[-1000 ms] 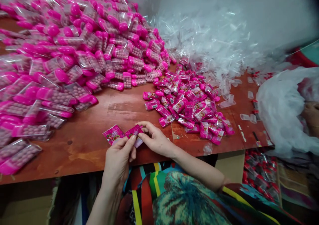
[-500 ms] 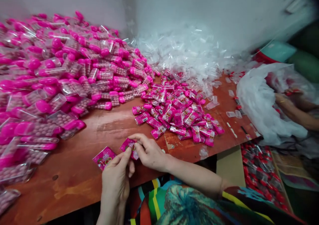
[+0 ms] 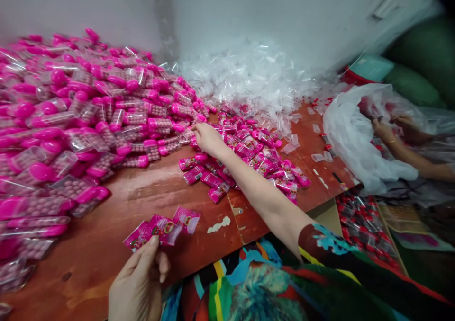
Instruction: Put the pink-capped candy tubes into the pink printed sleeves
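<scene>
My left hand [image 3: 138, 276], low on the table, pinches pink printed wrappers [image 3: 164, 229] between thumb and fingers. They fan out, several edges overlapping, one with a clear end. My right hand [image 3: 209, 138] reaches over the heap of pink wrapped packs [image 3: 254, 155]. Its fingers curl down at the right edge of the pile of candy bottles [image 3: 135, 117], clear bodies with pink caps and small pink balls inside. The fingertips are partly hidden, so I cannot make out what they grip.
Clear empty plastic bottles [image 3: 245, 75] are heaped against the wall. To the right, another person's hands [image 3: 387, 134] work inside a white plastic bag [image 3: 355, 141]. Below it, a carton holds red-capped items [image 3: 366, 226]. Bare reddish wood [image 3: 88, 245] shows on the table.
My right hand has left the wrapper by my left hand and reached forward to the bottle pile. My left hand now holds the wrappers alone, lower and further left. The view has shifted rightward.
</scene>
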### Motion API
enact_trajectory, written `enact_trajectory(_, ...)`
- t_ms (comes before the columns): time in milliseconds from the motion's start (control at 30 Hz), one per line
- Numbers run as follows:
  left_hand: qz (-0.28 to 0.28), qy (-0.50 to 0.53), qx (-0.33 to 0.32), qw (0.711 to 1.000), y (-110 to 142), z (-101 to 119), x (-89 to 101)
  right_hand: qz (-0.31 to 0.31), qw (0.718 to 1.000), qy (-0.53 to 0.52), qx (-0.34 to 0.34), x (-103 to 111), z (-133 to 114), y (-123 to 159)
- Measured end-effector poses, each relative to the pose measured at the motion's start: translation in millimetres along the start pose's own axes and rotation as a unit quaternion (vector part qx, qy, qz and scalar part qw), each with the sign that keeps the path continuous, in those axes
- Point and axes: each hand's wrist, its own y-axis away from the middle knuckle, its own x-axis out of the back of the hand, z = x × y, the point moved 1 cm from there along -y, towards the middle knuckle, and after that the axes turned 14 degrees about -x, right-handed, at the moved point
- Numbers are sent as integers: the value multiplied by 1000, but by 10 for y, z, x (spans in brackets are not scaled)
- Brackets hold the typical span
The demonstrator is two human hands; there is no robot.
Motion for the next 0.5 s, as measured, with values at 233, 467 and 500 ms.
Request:
enact_trajectory(233, -16, 36, 25, 999, 113, -141, -50, -41, 992, 123, 2, -271, -161, -279)
enact_trajectory(467, -21, 27, 5, 999, 75, -81, 5, -94, 972, 68, 203, -431, -328, 295)
enact_trajectory(500, -20, 29, 5, 999, 72, -77, 2, -94, 975, 53, 196, -420, -312, 296)
